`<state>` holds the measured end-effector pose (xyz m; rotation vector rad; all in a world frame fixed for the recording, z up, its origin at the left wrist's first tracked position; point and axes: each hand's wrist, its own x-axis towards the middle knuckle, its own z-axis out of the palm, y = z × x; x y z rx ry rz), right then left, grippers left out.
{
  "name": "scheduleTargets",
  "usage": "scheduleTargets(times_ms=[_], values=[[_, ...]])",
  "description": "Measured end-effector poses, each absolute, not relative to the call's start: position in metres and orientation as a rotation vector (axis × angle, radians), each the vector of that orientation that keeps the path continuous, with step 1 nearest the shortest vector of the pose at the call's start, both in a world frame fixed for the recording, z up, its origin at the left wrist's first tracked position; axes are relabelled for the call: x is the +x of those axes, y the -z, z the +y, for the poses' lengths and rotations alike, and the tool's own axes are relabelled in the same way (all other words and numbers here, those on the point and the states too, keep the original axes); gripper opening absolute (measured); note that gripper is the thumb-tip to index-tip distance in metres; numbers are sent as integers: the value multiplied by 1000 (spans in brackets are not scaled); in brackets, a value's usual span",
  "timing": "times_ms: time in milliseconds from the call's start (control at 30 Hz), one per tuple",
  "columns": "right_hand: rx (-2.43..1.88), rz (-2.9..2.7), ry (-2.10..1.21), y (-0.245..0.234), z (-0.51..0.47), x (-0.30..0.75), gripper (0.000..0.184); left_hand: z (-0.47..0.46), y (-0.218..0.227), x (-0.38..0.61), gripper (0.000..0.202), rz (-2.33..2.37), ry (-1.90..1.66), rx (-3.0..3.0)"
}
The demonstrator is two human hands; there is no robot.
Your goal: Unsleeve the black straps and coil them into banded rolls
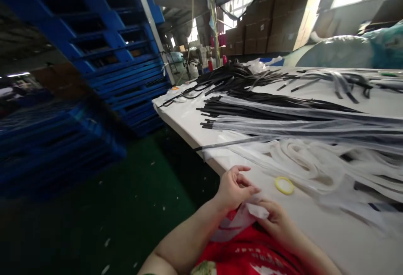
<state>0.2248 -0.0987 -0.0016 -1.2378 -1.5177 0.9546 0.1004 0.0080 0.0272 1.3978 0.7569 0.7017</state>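
Note:
Low over my lap, at the table's near edge, my hands are close together around a crumpled piece of thin white translucent film (258,211). My right hand (277,220) pinches it between thumb and fingers. Curled just above, my left hand (233,187) has its thumb and middle finger close together at the film's upper edge, its index finger stretched out. Their exact grip is partly hidden. Loose film hangs below, against my red clothing (252,247). A yellow ring (284,185) lies on the white table (302,212), right of my hands.
Black strips (233,109), some wrapped in clear film, lie across the table. Nearer are coiled white strips (299,157); a tangled black pile (226,77) sits farther back. Blue pallets (132,86) are stacked left, above the green floor (147,208). Cartons (260,27) stand behind.

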Motion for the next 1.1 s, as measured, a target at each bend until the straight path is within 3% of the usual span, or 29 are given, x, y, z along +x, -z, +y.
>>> scheduleTargets(times_ms=[167, 333, 533, 800, 1100], values=[[-1327, -1446, -888, 7, -84, 228, 31, 19, -14, 87, 70, 653, -814, 1425], [-1310, -1503, -989, 7, -75, 226, 19, 14, 0, 73, 36, 591, -536, 1564], [-1362, -1506, -1057, 12, -69, 217, 35, 17, 7, 62, 22, 794, -789, 1638], [-1489, -1255, -1265, 20, -67, 213, 55, 20, 12, 56, 47, 777, -798, 1109], [-1559, -1228, -1213, 29, -60, 215, 57, 29, 16, 40, 58, 748, -797, 936]])
